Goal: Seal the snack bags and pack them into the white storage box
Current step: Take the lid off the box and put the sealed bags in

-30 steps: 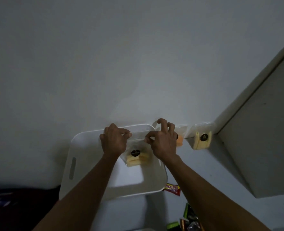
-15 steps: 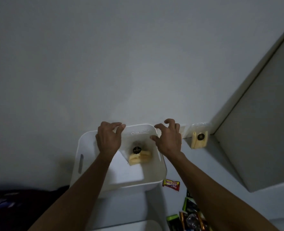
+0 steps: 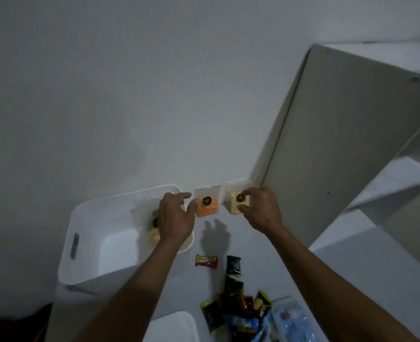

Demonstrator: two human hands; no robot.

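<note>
A grey-white wall (image 3: pixel 130 95) fills the upper part of the dim head view, with a tall pale cabinet (image 3: pixel 339 144) standing against it on the right. Below lies a white table surface (image 3: pixel 302 280). On its left sits the white storage box (image 3: pixel 88 243), open-topped, with a slot handle in its near left wall. Inside the box, against its right wall, a clear snack bag with a yellow cake (image 3: pixel 154 233) is partly hidden behind the left forearm.

Two more clear bags lean against the wall to the right of the box: the orange snack bag (image 3: pixel 207 206), then the pale yellow snack bag (image 3: pixel 236 202) beside the cabinet. The left hand (image 3: pixel 175 218) hovers over the box's right rim, fingers spread and reaching toward the orange bag; whether the thumb touches it is hard to tell. The right hand (image 3: pixel 260 209) pinches the pale yellow bag between thumb and fingers.

Nearer the viewer lie a small red candy wrapper (image 3: pixel 206 260) and a heap of dark snack packets (image 3: pixel 238 309).
</note>
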